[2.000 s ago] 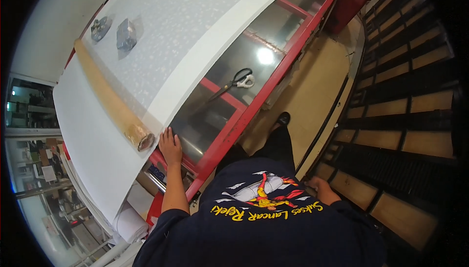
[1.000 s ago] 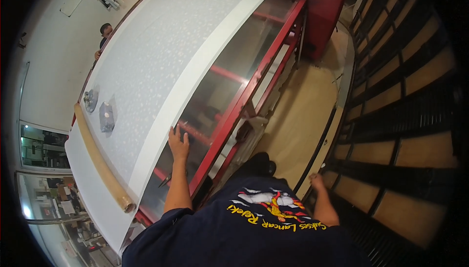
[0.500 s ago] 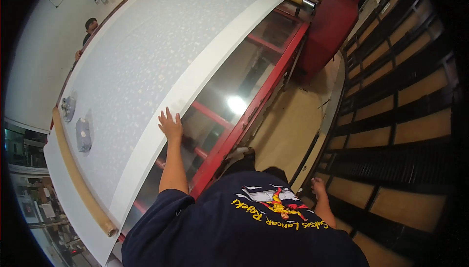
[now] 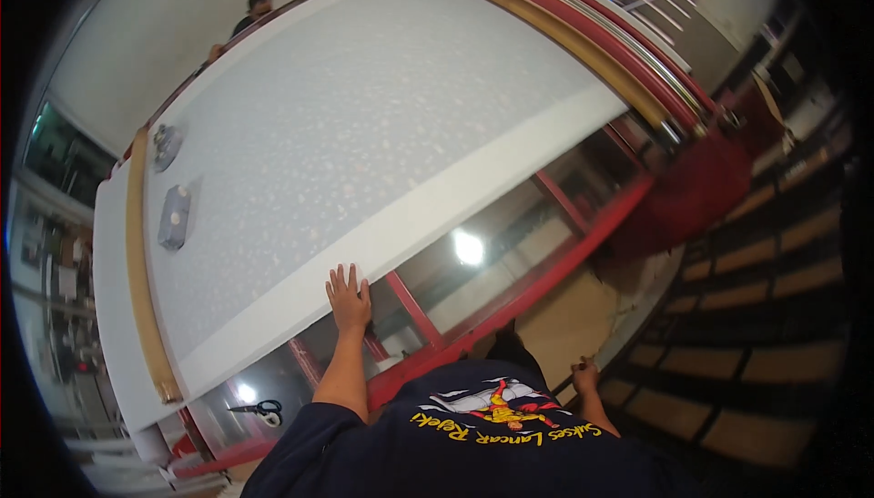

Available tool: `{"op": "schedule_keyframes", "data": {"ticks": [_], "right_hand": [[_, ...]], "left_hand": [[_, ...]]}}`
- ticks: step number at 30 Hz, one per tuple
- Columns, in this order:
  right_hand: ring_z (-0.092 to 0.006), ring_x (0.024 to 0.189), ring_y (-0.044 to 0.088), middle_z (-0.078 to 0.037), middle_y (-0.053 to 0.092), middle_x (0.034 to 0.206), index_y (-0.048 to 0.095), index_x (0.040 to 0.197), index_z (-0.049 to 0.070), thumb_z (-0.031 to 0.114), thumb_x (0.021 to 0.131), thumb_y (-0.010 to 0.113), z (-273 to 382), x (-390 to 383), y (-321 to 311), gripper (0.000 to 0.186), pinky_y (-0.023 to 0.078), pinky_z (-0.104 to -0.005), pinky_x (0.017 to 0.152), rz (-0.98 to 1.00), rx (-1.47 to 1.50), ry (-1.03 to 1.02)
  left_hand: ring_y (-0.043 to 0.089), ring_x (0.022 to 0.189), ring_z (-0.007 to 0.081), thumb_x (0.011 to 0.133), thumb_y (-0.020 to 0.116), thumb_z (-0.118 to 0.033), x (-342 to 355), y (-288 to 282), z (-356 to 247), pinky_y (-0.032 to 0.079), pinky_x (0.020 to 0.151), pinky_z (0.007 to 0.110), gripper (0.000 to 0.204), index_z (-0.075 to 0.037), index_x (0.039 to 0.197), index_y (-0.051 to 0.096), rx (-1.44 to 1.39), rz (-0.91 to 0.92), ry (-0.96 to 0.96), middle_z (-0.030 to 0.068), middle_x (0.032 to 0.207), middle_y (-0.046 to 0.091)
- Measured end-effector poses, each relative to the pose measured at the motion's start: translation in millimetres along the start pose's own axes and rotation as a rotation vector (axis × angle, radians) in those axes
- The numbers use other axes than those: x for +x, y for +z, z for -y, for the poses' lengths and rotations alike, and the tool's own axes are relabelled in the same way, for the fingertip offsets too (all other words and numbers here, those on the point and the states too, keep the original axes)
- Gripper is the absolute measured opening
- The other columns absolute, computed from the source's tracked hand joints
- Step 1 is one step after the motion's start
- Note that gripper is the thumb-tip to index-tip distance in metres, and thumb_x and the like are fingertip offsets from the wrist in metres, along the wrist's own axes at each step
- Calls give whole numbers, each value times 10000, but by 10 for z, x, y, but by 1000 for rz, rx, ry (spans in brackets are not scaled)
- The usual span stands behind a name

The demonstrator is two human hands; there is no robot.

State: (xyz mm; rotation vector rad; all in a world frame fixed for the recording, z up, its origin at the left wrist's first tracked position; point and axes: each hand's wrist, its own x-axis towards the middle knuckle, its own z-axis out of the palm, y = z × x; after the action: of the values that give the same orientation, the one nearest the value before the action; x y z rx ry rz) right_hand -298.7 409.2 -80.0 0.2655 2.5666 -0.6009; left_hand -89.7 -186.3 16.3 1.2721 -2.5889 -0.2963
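My left hand (image 4: pixel 349 300) lies with fingers spread on the white margin of a wide pale sheet (image 4: pixel 391 97) with a speckled pattern, at its near edge. My right hand (image 4: pixel 584 373) hangs by my side, fingers curled; whether it holds anything I cannot make out. A long brown roll (image 4: pixel 139 252) lies across the sheet's left end, beside two dark wrapped bundles (image 4: pixel 175 216). Scissors (image 4: pixel 259 412) with black and white handles rest on the clear panel below the near edge.
The red machine frame (image 4: pixel 564 238) holds long rollers (image 4: pixel 583 25) along the far right end. A person (image 4: pixel 255 11) is at the far edge. A dark slatted rack (image 4: pixel 774 361) stands at my right over a tan floor (image 4: pixel 555 316).
My view has swung rightward toward the roller end. My left hand has moved along the near edge away from the brown roll and now rests spread on the margin.
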Motion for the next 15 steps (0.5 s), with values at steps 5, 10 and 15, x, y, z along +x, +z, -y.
{"op": "schedule_keyframes", "data": {"ticks": [5, 10, 15], "right_hand": [[-353, 1173, 638, -201, 668, 1257, 603, 1327, 21, 152, 946, 623, 1252, 1569, -989, 403, 483, -431, 990, -478, 164, -215], [-362, 1235, 554, -167, 630, 1273, 607, 1337, 101, 126, 965, 580, 3124, 2671, -1795, 374, 433, -458, 1053, -723, 116, -844], [-364, 1207, 562, -168, 642, 1209, 663, 1228, 87, 55, 831, 693, 4815, 2408, -1421, 399, 465, -454, 1035, -309, 85, -1396]], "left_hand": [[319, 1468, 419, 1021, 532, -318, -56, 4, 69, 226, 1204, 568, 497, -118, 1476, 504, 51, -21, -35, 203, 1545, 421], [424, 1394, 429, 960, 631, -283, 16, 185, -388, 312, 1165, 562, 471, -82, 1384, 580, 49, 26, 3, 184, 1457, 528], [589, 1201, 348, 925, 656, -242, 458, 264, -1255, 509, 998, 436, 427, -48, 1302, 610, 148, -50, 187, 120, 1374, 602]]}}
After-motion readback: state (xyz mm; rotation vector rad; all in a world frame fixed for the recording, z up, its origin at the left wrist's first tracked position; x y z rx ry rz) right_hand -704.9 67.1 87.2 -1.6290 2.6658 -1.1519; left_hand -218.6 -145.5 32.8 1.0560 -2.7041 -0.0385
